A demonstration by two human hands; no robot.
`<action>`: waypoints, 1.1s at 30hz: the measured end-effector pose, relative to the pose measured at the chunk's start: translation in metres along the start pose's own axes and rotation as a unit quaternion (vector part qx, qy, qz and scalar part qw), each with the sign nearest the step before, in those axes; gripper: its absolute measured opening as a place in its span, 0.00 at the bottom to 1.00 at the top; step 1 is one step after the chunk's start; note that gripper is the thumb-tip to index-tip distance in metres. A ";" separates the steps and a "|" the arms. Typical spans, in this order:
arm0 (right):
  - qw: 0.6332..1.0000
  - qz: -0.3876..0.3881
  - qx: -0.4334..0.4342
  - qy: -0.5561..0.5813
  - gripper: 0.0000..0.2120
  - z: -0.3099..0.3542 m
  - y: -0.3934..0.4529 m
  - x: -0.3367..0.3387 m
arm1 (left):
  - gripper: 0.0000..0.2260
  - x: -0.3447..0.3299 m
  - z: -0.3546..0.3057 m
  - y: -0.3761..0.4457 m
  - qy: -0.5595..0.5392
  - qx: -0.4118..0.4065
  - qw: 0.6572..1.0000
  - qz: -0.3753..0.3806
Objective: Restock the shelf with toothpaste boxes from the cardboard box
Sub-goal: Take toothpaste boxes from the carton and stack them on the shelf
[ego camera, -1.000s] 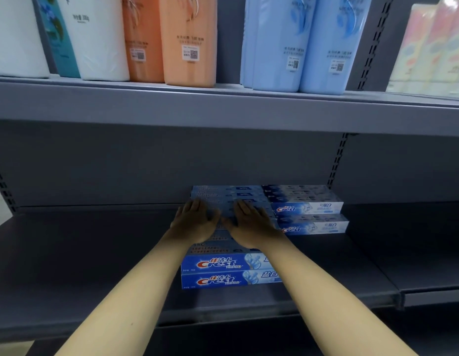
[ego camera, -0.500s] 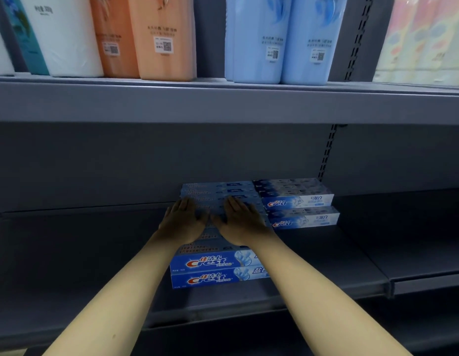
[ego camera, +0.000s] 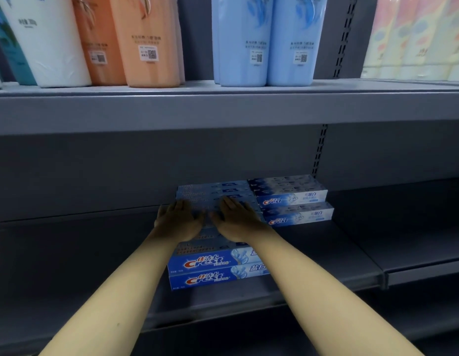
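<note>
Change: over the last second both hands stay flat on the same stack and the boxes sit in the same spot; only the head camera drifts a little, so the shelves slide in view.
Meaning: I judge this the settling press on a stack already placed, with the next trip to the cardboard box, which is out of view, yet to come.
Left hand (ego camera: 178,220): open, fingers straight, palm down on the stack top.
Right hand (ego camera: 237,220): open likewise, just beside the left.
Blue Crest toothpaste cartons (ego camera: 213,272): two front faces show, one above the other; several rows deep, number unclear.
Pale blue-white Crest cartons (ego camera: 291,199): two tiers, touching the stack's right rear.
Dark grey metal shelf (ego camera: 69,265): carries both stacks.
Upper shelf: two light blue refill pouches (ego camera: 265,39), two orange pouches (ego camera: 130,39), one white pouch (ego camera: 43,39).
</note>
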State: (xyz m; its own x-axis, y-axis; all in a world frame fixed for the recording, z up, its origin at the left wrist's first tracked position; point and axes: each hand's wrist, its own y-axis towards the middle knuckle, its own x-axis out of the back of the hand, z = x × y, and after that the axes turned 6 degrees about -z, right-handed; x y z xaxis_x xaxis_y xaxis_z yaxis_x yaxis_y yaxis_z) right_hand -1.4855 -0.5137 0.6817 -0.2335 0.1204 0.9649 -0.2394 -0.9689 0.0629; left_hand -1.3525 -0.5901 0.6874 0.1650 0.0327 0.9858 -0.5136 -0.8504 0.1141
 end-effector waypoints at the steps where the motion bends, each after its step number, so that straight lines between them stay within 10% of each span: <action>1: 1.000 -0.006 -0.001 0.011 0.30 0.000 -0.002 0.002 | 0.30 0.002 -0.001 0.000 0.002 0.000 1.000 0.003; 33: 0.996 -0.053 -0.030 -0.062 0.24 -0.019 -0.042 -0.003 | 0.28 -0.018 -0.038 -0.030 -0.052 -0.022 0.998 -0.017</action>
State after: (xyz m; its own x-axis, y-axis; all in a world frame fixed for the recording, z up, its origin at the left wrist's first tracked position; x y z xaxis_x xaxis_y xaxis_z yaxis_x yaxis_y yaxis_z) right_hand -1.4926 -0.4695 0.6712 -0.0863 0.1908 0.9778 -0.3126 -0.9371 0.1553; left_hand -1.3718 -0.5453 0.6713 0.2680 0.0049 0.9634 -0.5416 -0.8263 0.1549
